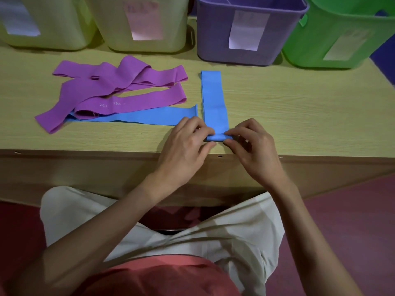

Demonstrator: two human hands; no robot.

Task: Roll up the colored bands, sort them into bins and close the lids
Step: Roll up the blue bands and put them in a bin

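At the far left of the table (pixel 299 116) stand two pale yellow-green bins: the first bin (pixel 49 22) carries a white label, the second bin (pixel 147 24) a pinkish one whose writing is too blurred to read. In front of them lie the purple bands (pixel 119 90), loose, overlapping and partly twisted. A flat blue band (pixel 136 119) stretches sideways just below them, its left end tucked under the purple pile. Next comes the left hand (pixel 188 144), its fingers (pixel 205 130) curled and pinching the left end of a small roll at the near end of the upright blue band (pixel 213 99), which runs straight away from the person toward the purple bin (pixel 250 33). The right hand (pixel 254 146) pinches the roll's right end between thumb and fingertips. The purple bin seems open, with no lid on. Farthest right sits the green bin (pixel 342 37), tilted in this wide view.
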